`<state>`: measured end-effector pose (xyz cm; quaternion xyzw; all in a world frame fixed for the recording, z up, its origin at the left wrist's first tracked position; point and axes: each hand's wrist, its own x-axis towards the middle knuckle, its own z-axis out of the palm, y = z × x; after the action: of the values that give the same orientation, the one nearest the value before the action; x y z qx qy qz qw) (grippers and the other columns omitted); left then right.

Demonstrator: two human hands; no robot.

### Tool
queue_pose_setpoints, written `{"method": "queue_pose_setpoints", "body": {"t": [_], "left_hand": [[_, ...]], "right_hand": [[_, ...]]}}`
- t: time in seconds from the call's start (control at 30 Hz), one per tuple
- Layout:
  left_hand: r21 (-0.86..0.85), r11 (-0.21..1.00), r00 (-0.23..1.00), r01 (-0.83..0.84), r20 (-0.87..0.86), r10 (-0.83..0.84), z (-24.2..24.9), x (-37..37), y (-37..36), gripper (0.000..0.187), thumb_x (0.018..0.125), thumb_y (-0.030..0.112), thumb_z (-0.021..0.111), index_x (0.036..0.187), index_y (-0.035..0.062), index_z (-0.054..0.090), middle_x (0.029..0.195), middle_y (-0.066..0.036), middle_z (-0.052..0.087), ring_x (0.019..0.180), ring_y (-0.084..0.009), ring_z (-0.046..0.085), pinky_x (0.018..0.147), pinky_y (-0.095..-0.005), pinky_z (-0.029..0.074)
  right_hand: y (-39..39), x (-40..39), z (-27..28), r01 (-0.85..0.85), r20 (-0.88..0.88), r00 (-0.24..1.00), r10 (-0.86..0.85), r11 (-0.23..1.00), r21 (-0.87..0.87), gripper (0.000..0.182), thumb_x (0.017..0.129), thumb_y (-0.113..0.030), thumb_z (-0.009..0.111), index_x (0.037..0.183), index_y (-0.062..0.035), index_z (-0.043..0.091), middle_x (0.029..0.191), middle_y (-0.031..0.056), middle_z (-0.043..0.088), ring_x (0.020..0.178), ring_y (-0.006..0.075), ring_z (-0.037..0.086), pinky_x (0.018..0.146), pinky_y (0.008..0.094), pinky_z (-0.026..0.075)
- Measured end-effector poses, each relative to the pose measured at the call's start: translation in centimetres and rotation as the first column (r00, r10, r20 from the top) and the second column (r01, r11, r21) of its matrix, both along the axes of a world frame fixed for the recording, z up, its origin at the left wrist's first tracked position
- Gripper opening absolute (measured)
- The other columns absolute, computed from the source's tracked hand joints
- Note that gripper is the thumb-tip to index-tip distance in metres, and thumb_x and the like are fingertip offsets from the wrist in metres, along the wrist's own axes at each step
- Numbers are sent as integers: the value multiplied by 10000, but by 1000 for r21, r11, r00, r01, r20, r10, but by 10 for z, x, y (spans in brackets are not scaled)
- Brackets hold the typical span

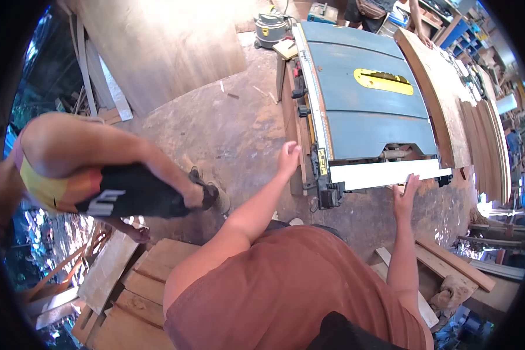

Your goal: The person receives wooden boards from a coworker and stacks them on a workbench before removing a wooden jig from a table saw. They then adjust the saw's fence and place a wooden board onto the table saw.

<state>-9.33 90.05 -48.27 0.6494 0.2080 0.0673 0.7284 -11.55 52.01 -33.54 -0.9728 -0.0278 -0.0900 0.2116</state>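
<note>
Brown shirt (297, 286) lay nearest | white fence (385, 175) sat across near end of table saw (361, 104) | right hand (406, 191) was at its lower edge — grip could not be determined | left hand (289, 157) was near side rail (314, 108), fingers bent — grip likewise unconfirmed

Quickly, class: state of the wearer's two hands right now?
Left hand: partly open, nothing visibly held.
Right hand: at the white bar; grip can't be told.
</note>
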Motion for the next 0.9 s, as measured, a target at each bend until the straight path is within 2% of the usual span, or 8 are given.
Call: {"method": "queue_pose_setpoints", "body": {"t": [0.2,0.33,0.4,0.63,0.7,0.8,0.87,0.9], "left_hand": [[602,791,891,-108,411,-192,71,71,20,369,790,205,644,1112,41,566,1175,-166,548,1139,-323,494,973,-400,388],[790,591,694,163,334,-638,77,109,37,257,761,194,659,985,71,632,1152,-154,563,1152,-318,484,985,-417,379],[911,353,469,213,222,-855,78,136,49,301,771,221,667,1049,117,620,1225,-128,527,1194,-319,458,1028,-450,331],[939,116,28,324,113,-993,70,197,103,545,800,220,633,1312,153,460,1411,-89,380,1323,-256,337,1080,-459,264],[931,70,-86,359,108,-990,75,214,110,545,810,218,620,1321,141,448,1422,-87,368,1330,-256,327,1089,-459,248],[926,-23,-214,377,63,-975,78,235,123,551,819,218,606,1334,129,430,1432,-85,359,1338,-252,313,1101,-460,227],[934,-74,-297,351,35,-954,79,249,119,584,806,215,620,1345,124,413,1436,-93,349,1344,-263,304,1105,-471,215],[940,-83,-333,330,33,-942,79,252,119,584,806,215,620,1345,124,413,1436,-93,349,1344,-263,304,1105,-471,215]], "right_hand": [[33,-64,-72,335,-121,939,-321,779,530,674,961,-343,443,1458,-27,115,1511,196,130,1400,303,145,1109,381,195],[43,-110,-161,610,-838,503,-209,774,173,575,957,-348,428,1376,32,326,1409,216,370,1319,330,334,1085,369,251],[79,-122,-186,321,-842,535,-61,937,136,632,926,-407,462,1357,43,354,1347,251,430,1290,351,377,1074,375,272],[254,-108,-203,777,-808,337,-483,627,-50,742,872,-513,497,1341,48,376,1351,276,409,1322,363,321,1082,391,256],[294,-77,-216,740,-702,532,-474,663,114,724,896,-434,507,1424,-16,241,1414,251,331,1312,362,336,1079,396,267],[326,-2,-234,880,-691,435,-577,434,192,649,925,-372,470,1430,-38,236,1393,225,372,1279,346,385,1047,408,328],[332,41,-259,578,-609,172,-775,-421,699,508,950,-333,435,1379,-74,348,1330,176,452,1204,302,464,969,393,417],[332,49,-262,548,-602,154,-783,-439,712,508,950,-333,435,1379,-74,348,1330,176,452,1204,302,464,969,393,417]]}}
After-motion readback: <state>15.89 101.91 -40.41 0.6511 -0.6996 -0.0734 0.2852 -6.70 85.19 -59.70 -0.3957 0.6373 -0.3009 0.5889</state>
